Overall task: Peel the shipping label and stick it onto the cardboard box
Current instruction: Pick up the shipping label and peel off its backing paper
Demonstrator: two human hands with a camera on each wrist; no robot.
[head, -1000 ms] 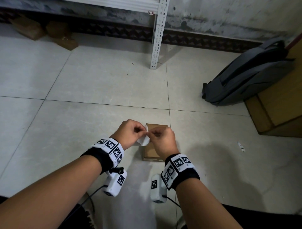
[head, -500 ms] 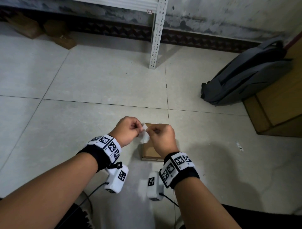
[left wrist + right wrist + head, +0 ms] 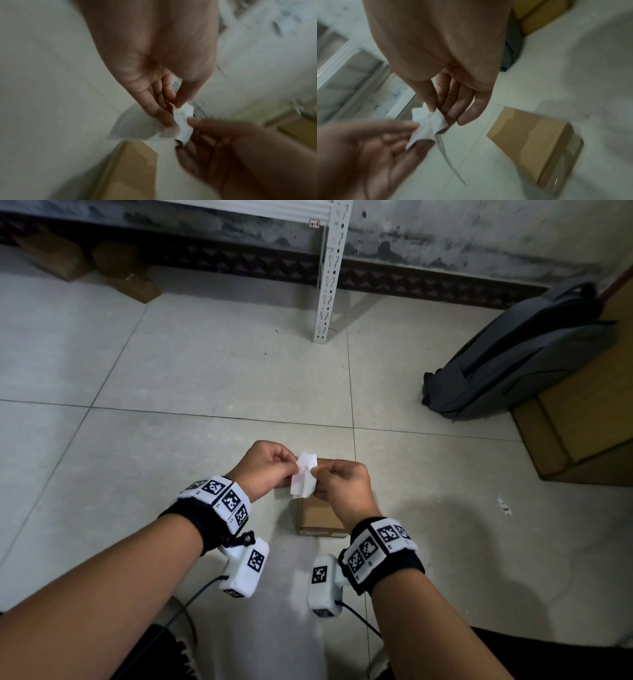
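Observation:
A small white shipping label point(image 3: 304, 474) is held in the air between both hands, above a small brown cardboard box point(image 3: 320, 515) that lies on the tiled floor. My left hand point(image 3: 270, 467) pinches the label's left edge between thumb and fingers; in the left wrist view the label point(image 3: 181, 121) curls and a translucent backing sheet point(image 3: 137, 124) hangs below the fingers. My right hand point(image 3: 337, 482) pinches the label's right side; the right wrist view shows the label point(image 3: 428, 125) at my thumb tip and the box point(image 3: 532, 140) lower right.
A grey backpack point(image 3: 527, 350) leans against a wooden cabinet point(image 3: 589, 405) at the right. A white metal shelf post point(image 3: 330, 272) stands at the back wall. Wooden blocks point(image 3: 126, 272) sit at the back left. A small paper scrap point(image 3: 503, 505) lies on the floor right.
Both hands have drawn slightly apart and the label now shows wider between them, its two layers separating. The box has not moved.

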